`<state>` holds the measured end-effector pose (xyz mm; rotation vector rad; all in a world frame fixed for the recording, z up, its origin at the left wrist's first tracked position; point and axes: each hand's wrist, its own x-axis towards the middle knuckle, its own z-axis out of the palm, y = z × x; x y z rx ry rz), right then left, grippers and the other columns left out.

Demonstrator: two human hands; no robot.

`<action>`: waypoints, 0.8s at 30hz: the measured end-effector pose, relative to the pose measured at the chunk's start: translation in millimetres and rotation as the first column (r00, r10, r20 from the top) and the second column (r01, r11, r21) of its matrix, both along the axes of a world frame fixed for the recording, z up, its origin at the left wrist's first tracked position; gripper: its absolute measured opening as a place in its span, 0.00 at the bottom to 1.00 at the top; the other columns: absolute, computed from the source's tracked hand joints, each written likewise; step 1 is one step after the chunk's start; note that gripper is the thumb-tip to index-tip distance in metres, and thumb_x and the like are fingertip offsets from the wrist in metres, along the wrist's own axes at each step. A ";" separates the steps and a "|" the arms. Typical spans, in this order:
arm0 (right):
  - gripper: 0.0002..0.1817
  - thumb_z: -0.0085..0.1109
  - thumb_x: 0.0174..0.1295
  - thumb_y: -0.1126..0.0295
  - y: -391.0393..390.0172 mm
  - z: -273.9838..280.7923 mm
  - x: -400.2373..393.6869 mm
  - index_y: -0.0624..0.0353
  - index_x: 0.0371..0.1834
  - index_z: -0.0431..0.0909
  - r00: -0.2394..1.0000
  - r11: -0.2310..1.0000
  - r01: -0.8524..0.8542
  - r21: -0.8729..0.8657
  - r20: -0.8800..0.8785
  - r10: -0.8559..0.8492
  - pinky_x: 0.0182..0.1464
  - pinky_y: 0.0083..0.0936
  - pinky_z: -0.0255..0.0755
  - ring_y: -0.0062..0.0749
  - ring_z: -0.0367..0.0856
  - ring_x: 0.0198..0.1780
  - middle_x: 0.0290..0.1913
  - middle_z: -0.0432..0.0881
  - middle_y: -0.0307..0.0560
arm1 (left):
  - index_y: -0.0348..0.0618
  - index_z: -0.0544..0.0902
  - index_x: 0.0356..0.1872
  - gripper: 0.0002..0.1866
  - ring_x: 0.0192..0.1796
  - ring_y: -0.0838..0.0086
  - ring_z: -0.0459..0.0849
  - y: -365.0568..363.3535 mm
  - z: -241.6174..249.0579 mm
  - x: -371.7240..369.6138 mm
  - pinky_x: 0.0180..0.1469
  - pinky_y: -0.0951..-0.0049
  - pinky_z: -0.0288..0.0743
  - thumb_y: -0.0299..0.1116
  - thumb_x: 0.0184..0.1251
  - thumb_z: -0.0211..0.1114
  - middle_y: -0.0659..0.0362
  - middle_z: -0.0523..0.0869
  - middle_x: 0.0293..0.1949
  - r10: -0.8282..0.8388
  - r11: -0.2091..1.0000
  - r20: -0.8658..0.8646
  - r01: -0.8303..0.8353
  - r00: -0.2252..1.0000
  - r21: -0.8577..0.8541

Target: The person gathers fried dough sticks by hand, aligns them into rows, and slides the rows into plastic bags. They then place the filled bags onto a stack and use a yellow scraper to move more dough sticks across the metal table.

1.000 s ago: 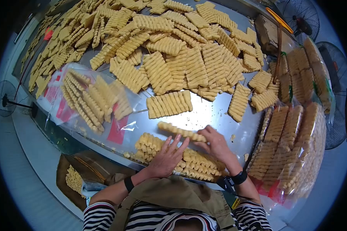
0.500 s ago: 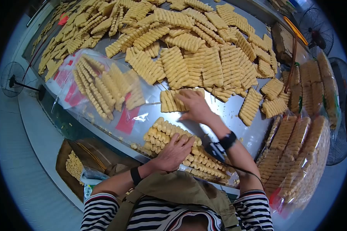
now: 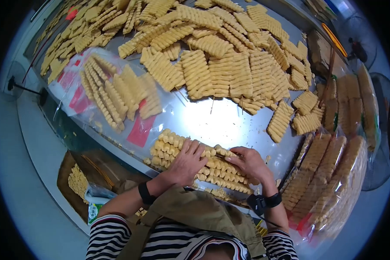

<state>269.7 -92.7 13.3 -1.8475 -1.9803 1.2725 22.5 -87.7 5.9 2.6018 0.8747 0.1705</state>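
Observation:
In front of me is a stack of wavy, pale yellow skewered snack pieces point(image 3: 221, 174), lying on edge in rows near the table's front edge. My left hand point(image 3: 187, 164) is wrapped over the middle of the stack, its fingers bent across the upper row. At the right end, my right hand point(image 3: 251, 164) grips a wavy skewered piece point(image 3: 223, 151) on the farthest row, thumb and fingers closed about its end. The undersides of the fingers are hidden. Beyond both hands lies a heap of similar skewered pieces point(image 3: 240, 73), some with thin sticks showing.
A clear plastic bag point(image 3: 141, 132) with several pieces inside lies on the metal table point(image 3: 203, 119) at left. Filled bags point(image 3: 329, 173) stand along the right side. Below left is an open box point(image 3: 69, 186) with crumbs. Fans point(image 3: 372, 125) stand beyond the right edge.
My right hand has come back from the far side of the stack with the flat skewered piece, which now sits at the stack. My left hand stays on the stack, shifted slightly left.

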 end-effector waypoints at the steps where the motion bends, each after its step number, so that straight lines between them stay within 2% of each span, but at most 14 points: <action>1: 0.24 0.62 0.59 0.49 -5.2 -2.1 -7.6 0.61 0.45 0.82 1.000 1.000 0.020 0.007 -0.004 -0.020 0.43 0.36 0.76 0.51 0.83 0.39 0.39 0.84 0.57 | 0.34 0.76 0.38 0.24 0.60 0.47 0.66 1.3 1.0 0.6 0.67 0.43 0.53 0.30 0.32 0.68 0.41 0.71 0.50 -0.004 1.000 -0.025 0.004 1.000 0.009; 4: 0.24 0.62 0.58 0.48 -14.6 -10.8 -26.5 0.63 0.33 0.81 0.986 0.950 0.124 0.287 0.072 -0.151 0.34 0.38 0.75 0.49 0.81 0.29 0.30 0.82 0.54 | 0.34 0.76 0.38 0.24 0.59 0.47 0.67 7.5 5.7 1.8 0.67 0.43 0.53 0.28 0.31 0.67 0.40 0.71 0.49 -0.010 0.999 -0.026 0.009 1.000 -0.034; 6: 0.24 0.61 0.58 0.47 -15.4 -1.3 -31.9 0.62 0.33 0.82 0.978 0.900 0.133 0.414 0.090 -0.186 0.32 0.37 0.75 0.47 0.80 0.27 0.26 0.80 0.52 | 0.34 0.76 0.37 0.23 0.57 0.47 0.68 11.3 7.5 4.0 0.66 0.43 0.54 0.27 0.31 0.67 0.40 0.71 0.50 -0.027 0.999 0.002 0.027 1.000 -0.045; 7: 0.24 0.61 0.58 0.47 -17.6 -7.9 -33.7 0.62 0.33 0.82 0.973 0.898 0.152 0.413 0.099 -0.210 0.32 0.37 0.75 0.47 0.80 0.27 0.26 0.80 0.52 | 0.35 0.76 0.38 0.25 0.58 0.45 0.67 12.4 4.8 4.2 0.65 0.43 0.54 0.29 0.30 0.69 0.39 0.71 0.51 -0.012 1.000 0.005 0.012 1.000 -0.018; 10: 0.25 0.59 0.59 0.45 -23.2 -25.6 -34.9 0.60 0.32 0.82 0.965 0.842 0.083 0.533 0.168 -0.201 0.28 0.36 0.74 0.45 0.80 0.25 0.24 0.78 0.50 | 0.35 0.76 0.37 0.27 0.60 0.43 0.67 13.3 -13.0 3.0 0.65 0.42 0.55 0.31 0.29 0.73 0.37 0.70 0.53 -0.038 0.998 0.027 0.037 0.999 0.045; 12: 0.25 0.59 0.59 0.45 -23.2 -23.8 -34.2 0.60 0.31 0.82 0.962 0.868 0.106 0.485 0.171 -0.213 0.27 0.35 0.74 0.44 0.80 0.25 0.23 0.77 0.50 | 0.34 0.74 0.36 0.20 0.60 0.45 0.67 10.0 -12.4 0.1 0.64 0.42 0.56 0.25 0.35 0.66 0.37 0.70 0.54 -0.018 0.999 0.093 0.014 0.996 0.042; 14: 0.25 0.59 0.59 0.45 -25.4 -23.5 -32.7 0.60 0.31 0.82 0.965 0.862 0.109 0.495 0.155 -0.211 0.27 0.35 0.74 0.44 0.80 0.25 0.23 0.77 0.50 | 0.35 0.74 0.36 0.21 0.62 0.45 0.67 7.3 -16.4 -2.8 0.64 0.42 0.57 0.26 0.35 0.68 0.37 0.70 0.54 -0.048 0.998 0.083 0.043 0.995 0.055; 16: 0.25 0.59 0.59 0.45 -26.4 -24.5 -33.1 0.60 0.31 0.82 0.972 0.856 0.107 0.506 0.130 -0.198 0.27 0.35 0.74 0.43 0.80 0.24 0.23 0.77 0.50 | 0.36 0.74 0.42 0.26 0.63 0.45 0.66 7.3 -9.9 -3.5 0.64 0.43 0.57 0.28 0.35 0.71 0.37 0.70 0.55 -0.023 1.000 0.049 0.022 0.999 0.018; 17: 0.23 0.60 0.59 0.46 -28.5 -25.5 -34.7 0.59 0.33 0.83 0.974 0.850 0.101 0.518 0.123 -0.190 0.26 0.35 0.74 0.44 0.80 0.24 0.23 0.77 0.49 | 0.38 0.73 0.50 0.34 0.63 0.49 0.68 9.1 1.0 1.4 0.64 0.48 0.59 0.30 0.34 0.74 0.40 0.71 0.55 0.014 0.999 0.006 -0.014 1.000 0.050; 18: 0.22 0.61 0.59 0.47 -29.0 -26.1 -35.7 0.58 0.34 0.83 0.977 0.843 0.092 0.530 0.116 -0.180 0.25 0.35 0.73 0.44 0.80 0.24 0.24 0.78 0.48 | 0.38 0.73 0.50 0.34 0.63 0.49 0.68 13.0 5.2 4.6 0.64 0.48 0.59 0.30 0.34 0.74 0.40 0.71 0.55 0.007 0.999 0.008 -0.007 1.000 0.050; 20: 0.23 0.61 0.59 0.46 -27.3 -22.3 -33.3 0.58 0.36 0.84 0.974 0.869 0.098 0.485 0.130 -0.183 0.27 0.35 0.74 0.45 0.80 0.25 0.24 0.78 0.49 | 0.39 0.71 0.56 0.39 0.60 0.56 0.70 19.4 10.4 10.5 0.61 0.54 0.61 0.29 0.33 0.74 0.47 0.74 0.53 0.014 0.998 -0.064 -0.018 0.998 -0.061; 22: 0.26 0.61 0.57 0.45 -23.1 -18.3 -23.8 0.62 0.33 0.83 0.993 0.939 0.078 0.334 0.061 -0.104 0.32 0.38 0.76 0.49 0.81 0.27 0.24 0.80 0.53 | 0.39 0.70 0.57 0.41 0.58 0.59 0.71 22.5 15.7 12.8 0.60 0.56 0.62 0.29 0.33 0.75 0.50 0.75 0.51 -0.030 0.994 -0.127 0.016 0.991 -0.106; 23: 0.23 0.62 0.58 0.49 -18.8 -17.7 -10.5 0.62 0.35 0.84 0.996 0.967 0.087 0.239 -0.025 -0.084 0.36 0.35 0.76 0.46 0.83 0.31 0.28 0.83 0.52 | 0.39 0.70 0.58 0.42 0.57 0.62 0.72 24.6 16.9 13.3 0.59 0.59 0.63 0.29 0.33 0.75 0.53 0.75 0.49 -0.076 0.987 -0.194 0.046 0.978 -0.154; 24: 0.21 0.62 0.59 0.52 -10.7 -20.3 11.0 0.62 0.38 0.84 0.954 0.945 0.300 0.127 -0.062 -0.294 0.37 0.33 0.76 0.43 0.83 0.32 0.30 0.84 0.51 | 0.39 0.70 0.58 0.42 0.57 0.62 0.72 25.5 16.9 13.6 0.59 0.59 0.63 0.29 0.33 0.75 0.53 0.75 0.49 -0.080 0.988 -0.191 0.052 0.978 -0.146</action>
